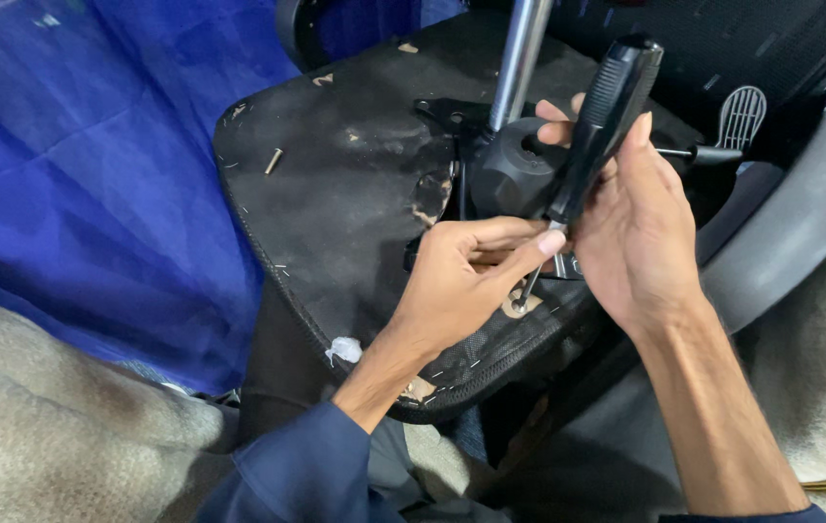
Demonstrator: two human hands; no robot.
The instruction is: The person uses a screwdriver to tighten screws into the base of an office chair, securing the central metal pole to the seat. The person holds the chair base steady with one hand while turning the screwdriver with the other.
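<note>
Head view shows the right hand (631,228) gripping a black-handled screwdriver (599,131) slanting down-left, its tip on the upturned chair seat (336,194) beside the left hand (466,276), whose fingers pinch the shaft.

Dim, even light — sharp centre, soft shadows.

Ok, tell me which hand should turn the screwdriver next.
Probably the right hand: it grips the screwdriver handle, while the left hand only steadies the shaft near the tip on the seat underside.
</note>
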